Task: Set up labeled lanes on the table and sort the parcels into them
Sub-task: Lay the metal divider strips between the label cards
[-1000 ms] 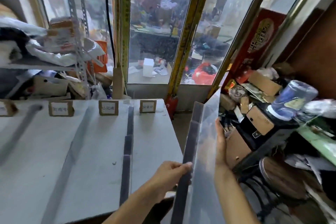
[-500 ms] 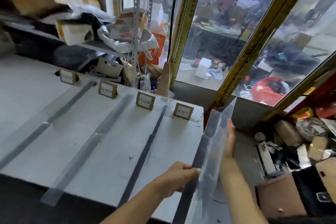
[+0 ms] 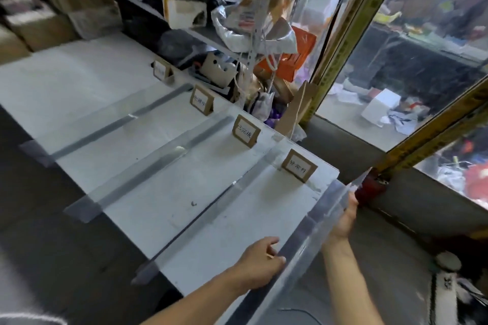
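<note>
a white table (image 3: 163,182) is stretching away from the viewer, with three clear plastic dividers lying across it in parallel: the leftmost divider (image 3: 105,129), the middle divider (image 3: 148,169), and the third divider (image 3: 211,208). four small cardboard label cards are standing along the table's far edge, running from the far-left card (image 3: 161,71) through the second card (image 3: 201,100) and third card (image 3: 246,131) to the rightmost card (image 3: 299,166); their handwriting is too small to read. at the table's right edge, a fourth clear divider (image 3: 311,229) is standing on its long edge, lying between the two hands. the left hand (image 3: 260,261) is gripping its near portion, fingers curled against the strip's table-side face. the right hand (image 3: 343,219) is resting on the outer face farther along, fingers lying mostly straight and flat against the plastic, pressing it toward the table. behind the table, a metal shelf (image 3: 206,37) is holding boxes and bags, and a yellow-framed window (image 3: 343,42) is filling the right side.
</note>
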